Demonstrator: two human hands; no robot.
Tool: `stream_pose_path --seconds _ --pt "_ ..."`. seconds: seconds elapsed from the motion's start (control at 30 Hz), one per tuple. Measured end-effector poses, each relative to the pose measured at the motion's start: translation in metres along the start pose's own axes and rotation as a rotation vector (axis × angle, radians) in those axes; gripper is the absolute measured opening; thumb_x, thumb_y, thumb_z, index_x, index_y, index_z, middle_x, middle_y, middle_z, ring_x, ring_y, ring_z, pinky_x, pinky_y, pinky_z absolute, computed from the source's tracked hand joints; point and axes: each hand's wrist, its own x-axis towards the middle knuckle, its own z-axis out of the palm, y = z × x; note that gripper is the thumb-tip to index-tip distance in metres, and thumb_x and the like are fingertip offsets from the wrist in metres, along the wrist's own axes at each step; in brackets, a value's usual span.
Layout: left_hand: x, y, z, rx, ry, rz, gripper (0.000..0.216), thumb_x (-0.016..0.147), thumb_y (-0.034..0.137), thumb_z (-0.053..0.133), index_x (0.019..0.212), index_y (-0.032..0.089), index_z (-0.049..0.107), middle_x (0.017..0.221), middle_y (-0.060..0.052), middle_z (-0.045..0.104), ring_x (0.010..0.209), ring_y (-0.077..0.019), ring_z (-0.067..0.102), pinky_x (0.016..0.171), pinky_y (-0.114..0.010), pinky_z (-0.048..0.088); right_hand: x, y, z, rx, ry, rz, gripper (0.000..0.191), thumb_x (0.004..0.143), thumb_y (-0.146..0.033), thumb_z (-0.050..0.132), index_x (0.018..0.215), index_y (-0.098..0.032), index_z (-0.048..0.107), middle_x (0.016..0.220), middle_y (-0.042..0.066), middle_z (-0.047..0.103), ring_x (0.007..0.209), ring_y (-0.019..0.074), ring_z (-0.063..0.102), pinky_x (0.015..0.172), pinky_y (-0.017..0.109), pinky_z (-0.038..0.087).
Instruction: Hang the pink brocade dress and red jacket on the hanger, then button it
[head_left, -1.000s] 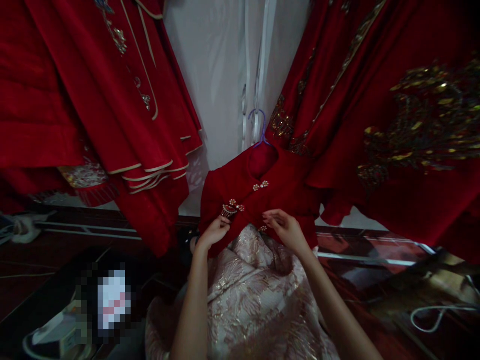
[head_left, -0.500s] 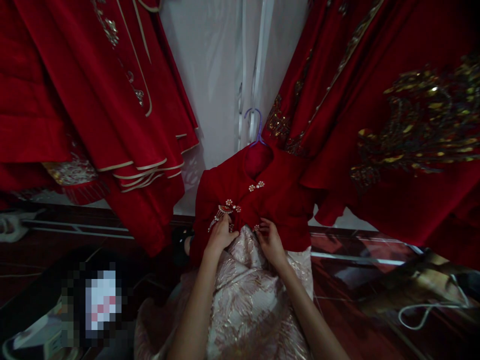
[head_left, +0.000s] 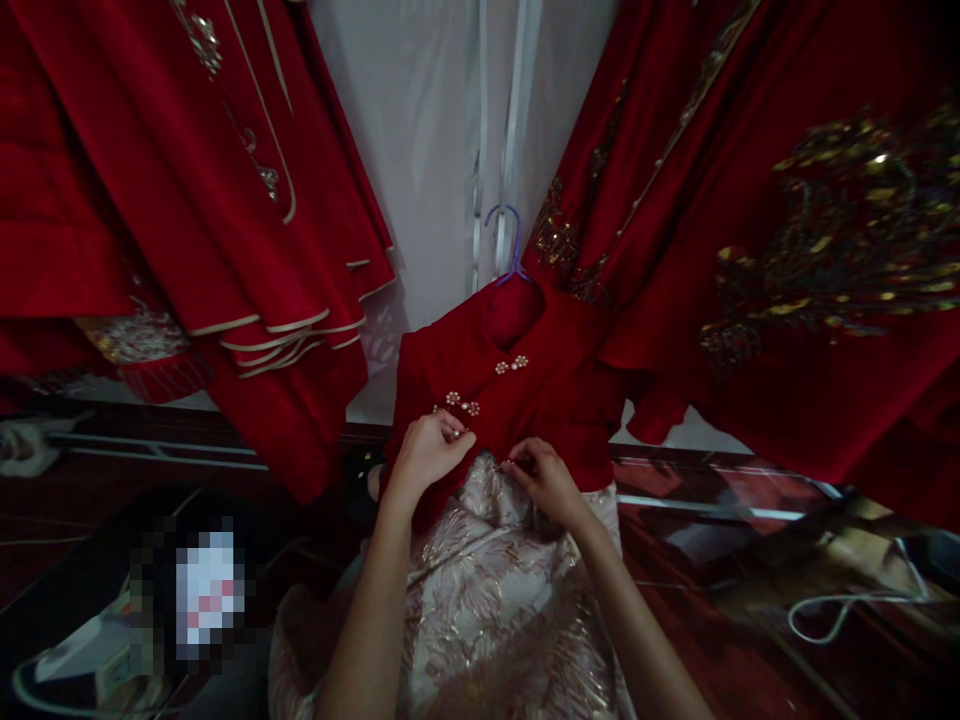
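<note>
A red jacket hangs on a purple hanger over a pale brocade skirt with metallic leaf patterns. Flower-shaped, pearl-centred fasteners sit near the neckline, with another pair lower on the left front. Just below that pair, my left hand is closed on the jacket's left front, a small bead showing by its fingertips. My right hand pinches the lower edge of the right front, where a small fastener shows at the fingertips. Between the hands the jacket parts and the skirt's top shows.
Red garments with pale piping hang at left. At right hang red garments with gold sequin embroidery. Metal rack bars run low above the tiled floor. A white cord lies at lower right, and a blurred-out patch covers something at lower left.
My left hand has turned and now covers the fan-shaped beaded ornament that was visible before. My right fingers have curled closer around the jacket's edge. The view has shifted slightly.
</note>
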Motion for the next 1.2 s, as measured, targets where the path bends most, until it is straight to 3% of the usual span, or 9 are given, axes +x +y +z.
stream_pose_path --seconds 0.13,0.3,0.37,0.47,0.73,0.93,1.2 --pt "0.001 0.006 0.013 -0.126 0.01 0.031 0.017 0.071 0.024 0.059 0.086 0.016 0.06 0.073 -0.002 0.067 0.065 -0.0122 0.063 0.063 -0.022 0.045 0.001 -0.015 0.004 0.397 -0.077 0.057 0.022 0.081 -0.041 0.058 0.087 -0.02 0.053 0.082 0.001 0.057 0.076 0.0134 0.056 0.073 0.026 0.045" --pt "0.001 -0.001 0.046 0.074 -0.039 -0.042 0.007 0.072 0.018 0.056 0.078 0.016 0.059 0.071 -0.004 0.067 0.065 -0.014 0.062 0.064 -0.024 0.043 0.005 -0.014 0.008 0.556 0.187 0.17 0.031 0.074 -0.047 0.064 0.081 -0.02 0.052 0.081 0.002 0.06 0.079 0.0142 0.058 0.077 0.027 0.046" --pt "0.002 -0.003 0.055 0.097 -0.067 -0.045 0.006 0.073 0.016 0.055 0.077 0.017 0.058 0.072 -0.004 0.067 0.068 -0.0146 0.062 0.065 -0.024 0.042 0.005 -0.015 0.006 0.539 0.229 0.16 0.031 0.074 -0.048 0.064 0.082 -0.02 0.052 0.082 0.003 0.061 0.081 0.0151 0.059 0.077 0.028 0.047" --pt "0.002 -0.001 0.059 0.1 -0.064 -0.029 0.011 0.073 0.016 0.057 0.084 0.018 0.056 0.077 -0.005 0.068 0.073 -0.0161 0.063 0.067 -0.025 0.042 0.003 -0.022 0.004 0.47 0.16 0.101 0.03 0.077 -0.047 0.061 0.085 -0.02 0.052 0.084 0.004 0.062 0.08 0.016 0.06 0.076 0.028 0.049" --pt "-0.002 -0.001 0.05 0.169 -0.08 0.042 0.028 0.07 0.018 0.062 0.095 0.017 0.051 0.083 -0.009 0.065 0.079 -0.0213 0.062 0.066 -0.028 0.041 -0.002 -0.037 0.012 0.345 0.057 -0.006 0.024 0.083 -0.042 0.056 0.093 -0.019 0.056 0.092 0.005 0.061 0.084 0.0158 0.06 0.075 0.027 0.05" --pt "0.004 -0.017 0.044 -0.083 -0.18 0.117 0.012 0.068 0.015 0.059 0.076 0.017 0.05 0.071 -0.002 0.062 0.068 -0.0135 0.059 0.064 -0.023 0.044 0.003 -0.008 0.034 0.341 0.196 0.086 0.026 0.082 -0.044 0.056 0.089 -0.018 0.056 0.087 0.005 0.063 0.081 0.0163 0.061 0.071 0.027 0.05" --pt "0.005 -0.025 0.046 -0.25 -0.282 0.08 0.011 0.068 0.017 0.062 0.076 0.014 0.056 0.073 -0.003 0.064 0.068 -0.0126 0.061 0.065 -0.024 0.048 0.0 0.001 0.042 0.143 0.335 0.086 0.031 0.082 -0.048 0.054 0.089 -0.018 0.06 0.088 0.007 0.06 0.076 0.0159 0.058 0.068 0.028 0.05"
